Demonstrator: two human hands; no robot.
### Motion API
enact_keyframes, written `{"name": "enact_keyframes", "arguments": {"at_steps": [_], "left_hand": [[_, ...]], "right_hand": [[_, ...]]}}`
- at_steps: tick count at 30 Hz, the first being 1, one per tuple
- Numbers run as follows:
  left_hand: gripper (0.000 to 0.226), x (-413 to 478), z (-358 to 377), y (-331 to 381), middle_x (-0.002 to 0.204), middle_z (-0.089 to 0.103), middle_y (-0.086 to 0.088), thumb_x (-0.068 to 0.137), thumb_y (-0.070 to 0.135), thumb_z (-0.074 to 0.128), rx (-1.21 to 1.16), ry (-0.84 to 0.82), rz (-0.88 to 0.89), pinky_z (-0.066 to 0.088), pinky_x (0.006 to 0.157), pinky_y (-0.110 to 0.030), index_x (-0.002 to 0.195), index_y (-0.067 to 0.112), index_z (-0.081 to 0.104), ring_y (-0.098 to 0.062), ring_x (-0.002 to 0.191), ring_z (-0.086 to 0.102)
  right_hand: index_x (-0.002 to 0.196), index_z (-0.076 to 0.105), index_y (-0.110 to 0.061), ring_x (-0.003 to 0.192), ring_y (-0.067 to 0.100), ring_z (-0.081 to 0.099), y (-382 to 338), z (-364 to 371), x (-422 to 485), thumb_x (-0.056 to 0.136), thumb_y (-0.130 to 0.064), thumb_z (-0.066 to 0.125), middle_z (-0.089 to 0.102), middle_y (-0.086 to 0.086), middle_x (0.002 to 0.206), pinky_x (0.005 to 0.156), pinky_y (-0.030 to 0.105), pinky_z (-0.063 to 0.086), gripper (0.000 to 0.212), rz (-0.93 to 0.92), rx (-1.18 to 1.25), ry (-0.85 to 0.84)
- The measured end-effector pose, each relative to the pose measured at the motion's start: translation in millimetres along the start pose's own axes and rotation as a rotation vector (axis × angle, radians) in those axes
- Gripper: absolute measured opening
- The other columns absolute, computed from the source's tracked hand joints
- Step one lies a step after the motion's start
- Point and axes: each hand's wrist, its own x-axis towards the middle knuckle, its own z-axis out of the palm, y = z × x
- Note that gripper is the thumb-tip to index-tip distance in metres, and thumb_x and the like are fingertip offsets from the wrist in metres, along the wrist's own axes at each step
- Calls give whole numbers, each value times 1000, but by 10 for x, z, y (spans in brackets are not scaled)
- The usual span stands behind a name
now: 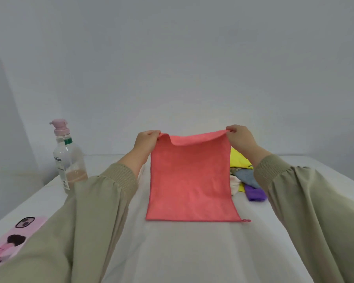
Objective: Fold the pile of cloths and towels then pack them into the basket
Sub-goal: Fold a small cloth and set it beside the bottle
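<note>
A pink cloth [190,180] hangs spread out in front of me, its lower edge resting on the white table [182,252]. My left hand [145,141] pinches its upper left corner and my right hand [239,137] pinches its upper right corner, both raised above the table. The top edge sags a little between the hands. Behind the cloth to the right lies a pile of cloths [246,180] in yellow, grey-blue, white and purple, partly hidden by the pink cloth and my right sleeve. No basket is in view.
A clear pump bottle [69,158] with a pink top stands at the left of the table. A phone in a pink case [14,240] lies at the front left edge. A plain wall rises behind the table's far edge.
</note>
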Motion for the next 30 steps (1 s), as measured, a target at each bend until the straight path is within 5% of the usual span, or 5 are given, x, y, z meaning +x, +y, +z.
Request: {"name": "enact_keyframes", "arguments": {"at_steps": [5,10,16,20,30], "left_hand": [[49,-102,43,147,121,63,-8,83,-17,45,-36,13,110,46,100,-27,124,4,62,-17,116,58],[47,-308,48,605,119,65,-7,81,-15,53,-205,22,204,44,104,-34,121,6,63,-18,113,61],[20,-642,-31,1136,96,72,-1,79,3,69,-312,214,385,55,88,-29,93,17,74,-14,92,69],[15,-755,-122,1441,79,72,-9,89,3,56,-469,293,349,55,62,-23,86,6,71,-16,69,72],[15,-433,-165,1202,86,70,-9,92,2,51,-412,242,186,57,62,-22,103,7,60,-16,71,72]], "right_hand": [[122,62,-5,118,26,56,-54,-112,-48,85,1,48,63,13,123,103,35,41,40,-82,85,160],[116,66,-8,112,24,60,-435,-378,-162,81,-2,48,68,9,115,100,36,44,39,-148,189,335],[101,72,-11,95,20,61,-896,-808,-388,86,-10,51,71,4,98,85,27,42,26,-190,250,648],[95,70,-11,81,12,56,-1111,-1032,-425,88,-12,51,66,-1,85,76,22,41,21,-201,357,756],[97,69,-12,89,17,60,-856,-858,-79,86,-10,48,69,3,97,75,23,39,24,-58,187,558]]}}
